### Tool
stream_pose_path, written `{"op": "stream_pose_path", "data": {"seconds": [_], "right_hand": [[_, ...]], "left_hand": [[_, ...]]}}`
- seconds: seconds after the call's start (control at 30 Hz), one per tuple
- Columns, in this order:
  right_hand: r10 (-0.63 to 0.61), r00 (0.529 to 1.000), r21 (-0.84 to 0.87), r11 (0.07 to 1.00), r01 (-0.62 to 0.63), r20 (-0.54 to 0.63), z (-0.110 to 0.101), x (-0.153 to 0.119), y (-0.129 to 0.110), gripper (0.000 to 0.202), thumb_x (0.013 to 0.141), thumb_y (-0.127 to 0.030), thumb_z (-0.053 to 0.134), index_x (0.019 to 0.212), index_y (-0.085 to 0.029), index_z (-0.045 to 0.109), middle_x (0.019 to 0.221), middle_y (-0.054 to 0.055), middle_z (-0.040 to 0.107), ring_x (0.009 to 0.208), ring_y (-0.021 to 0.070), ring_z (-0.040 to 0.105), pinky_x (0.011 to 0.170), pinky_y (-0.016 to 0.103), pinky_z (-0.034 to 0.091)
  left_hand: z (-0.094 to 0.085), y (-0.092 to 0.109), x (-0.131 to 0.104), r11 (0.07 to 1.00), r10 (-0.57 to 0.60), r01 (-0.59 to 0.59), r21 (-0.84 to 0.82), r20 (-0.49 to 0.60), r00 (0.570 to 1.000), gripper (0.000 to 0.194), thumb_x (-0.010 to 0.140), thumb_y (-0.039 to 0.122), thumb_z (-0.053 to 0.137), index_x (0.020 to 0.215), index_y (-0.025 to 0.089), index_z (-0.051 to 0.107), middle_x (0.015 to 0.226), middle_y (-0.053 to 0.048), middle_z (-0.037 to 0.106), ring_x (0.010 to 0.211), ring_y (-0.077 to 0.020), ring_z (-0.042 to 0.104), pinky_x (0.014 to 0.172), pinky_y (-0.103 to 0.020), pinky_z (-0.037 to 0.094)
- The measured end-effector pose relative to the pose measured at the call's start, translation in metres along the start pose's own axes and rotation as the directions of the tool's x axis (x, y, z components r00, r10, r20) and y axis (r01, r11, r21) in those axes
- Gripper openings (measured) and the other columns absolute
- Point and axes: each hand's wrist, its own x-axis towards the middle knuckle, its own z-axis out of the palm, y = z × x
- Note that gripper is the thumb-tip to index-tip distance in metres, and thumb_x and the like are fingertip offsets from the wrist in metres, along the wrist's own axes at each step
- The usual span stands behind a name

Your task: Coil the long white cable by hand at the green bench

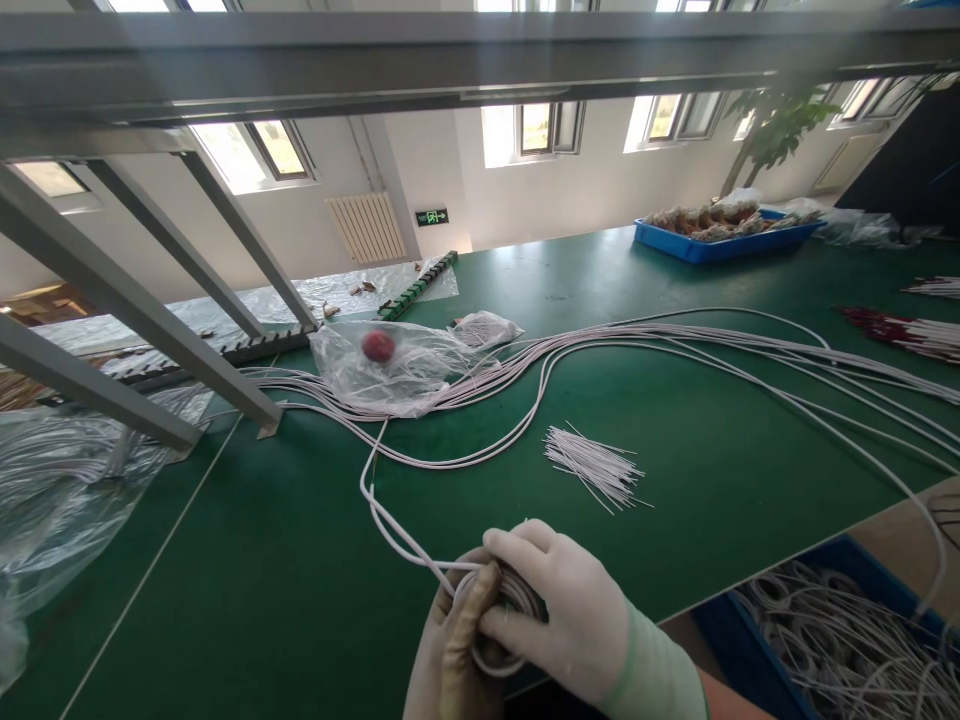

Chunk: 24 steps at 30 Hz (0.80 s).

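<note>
White cables (675,345) cross the green desk (300,560); beyond them sits a blue tray (720,245), a red ball (379,346) in clear plastic to its left.

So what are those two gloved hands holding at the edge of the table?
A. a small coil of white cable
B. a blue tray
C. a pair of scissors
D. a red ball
A: the left hand and the right hand both close around a small coil of white cable, its loose end trailing out across the green table.
</note>
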Motion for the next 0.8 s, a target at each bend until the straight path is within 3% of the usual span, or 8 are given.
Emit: {"op": "stream_pose_path", "data": {"seconds": [0.17, 0.27, 0.33, 0.43, 0.53, 0.67, 0.8], "right_hand": [[-0.144, 0.988, -0.030, 0.989, 0.142, -0.054, 0.008, -0.002, 0.011, 0.029, 0.091, -0.021, 0.074, 0.119, -0.021, 0.068, 0.108, 0.006, 0.068, 0.095, 0.0234, 0.065, 0.084, 0.035, 0.055], [-0.211, 0.974, -0.075, 0.976, 0.205, -0.085, 0.012, -0.004, 0.017, 0.027, 0.096, -0.024, 0.071, 0.122, -0.018, 0.067, 0.104, 0.007, 0.068, 0.091, 0.0248, 0.064, 0.081, 0.039, 0.056], [-0.255, 0.961, -0.125, 0.962, 0.241, -0.109, 0.012, -0.004, 0.018, 0.025, 0.101, -0.030, 0.066, 0.121, -0.017, 0.068, 0.100, 0.009, 0.068, 0.088, 0.0263, 0.064, 0.078, 0.041, 0.057], [-0.337, 0.927, -0.218, 0.929, 0.299, -0.166, 0.009, -0.002, 0.014, 0.038, 0.110, -0.042, 0.045, 0.118, -0.014, 0.070, 0.094, 0.011, 0.068, 0.080, 0.0264, 0.064, 0.068, 0.041, 0.058], [-0.395, 0.893, -0.284, 0.900, 0.330, -0.214, 0.005, 0.000, 0.008, 0.053, 0.113, -0.046, 0.032, 0.113, -0.011, 0.073, 0.089, 0.012, 0.068, 0.073, 0.0247, 0.064, 0.063, 0.038, 0.058], [-0.392, 0.881, -0.220, 0.914, 0.341, -0.263, 0.005, -0.003, 0.005, 0.042, 0.112, -0.035, 0.040, 0.116, -0.012, 0.075, 0.091, 0.012, 0.069, 0.078, 0.0235, 0.065, 0.067, 0.036, 0.059], [-0.235, 0.919, 0.031, 0.966, 0.258, -0.318, 0.010, -0.008, 0.007, 0.031, 0.108, -0.030, 0.051, 0.114, -0.018, 0.079, 0.092, 0.009, 0.068, 0.081, 0.0211, 0.065, 0.071, 0.033, 0.058]], "left_hand": [[-0.003, 0.004, 0.000, 0.999, -0.050, 0.049, 0.020, 0.036, 0.998, 0.015, 0.088, 0.017, 0.070, 0.094, 0.027, 0.080, 0.103, -0.006, 0.081, 0.101, -0.0256, 0.076, 0.087, -0.032, 0.066], [0.001, 0.012, 0.001, 0.994, -0.079, 0.071, 0.082, 0.095, 0.992, 0.004, 0.088, 0.032, 0.076, 0.088, 0.029, 0.079, 0.094, -0.006, 0.081, 0.097, -0.0293, 0.078, 0.085, -0.039, 0.068], [0.002, 0.015, 0.002, 0.991, -0.055, 0.041, 0.127, 0.112, 0.992, 0.011, 0.089, 0.039, 0.075, 0.087, 0.030, 0.079, 0.089, -0.007, 0.081, 0.095, -0.0335, 0.078, 0.085, -0.046, 0.069], [-0.001, 0.012, 0.003, 0.983, -0.039, 0.021, 0.181, 0.096, 0.995, 0.009, 0.089, 0.036, 0.075, 0.087, 0.029, 0.080, 0.089, -0.006, 0.082, 0.092, -0.0320, 0.079, 0.082, -0.043, 0.069], [-0.003, 0.006, 0.001, 0.996, -0.005, -0.001, 0.095, 0.066, 0.998, 0.011, 0.090, 0.035, 0.077, 0.080, 0.030, 0.079, 0.091, -0.003, 0.082, 0.091, -0.0268, 0.079, 0.081, -0.036, 0.068], [-0.003, 0.007, -0.001, 0.999, -0.011, 0.013, -0.051, 0.049, 0.999, 0.005, 0.082, 0.030, 0.085, 0.079, 0.029, 0.081, 0.091, 0.000, 0.083, 0.092, -0.0239, 0.079, 0.081, -0.030, 0.067], [-0.001, 0.019, -0.004, 0.987, -0.153, 0.157, -0.038, 0.081, 0.985, 0.025, 0.065, 0.032, 0.098, 0.080, 0.026, 0.079, 0.082, -0.001, 0.081, 0.090, -0.0276, 0.079, 0.087, -0.035, 0.067]]}}
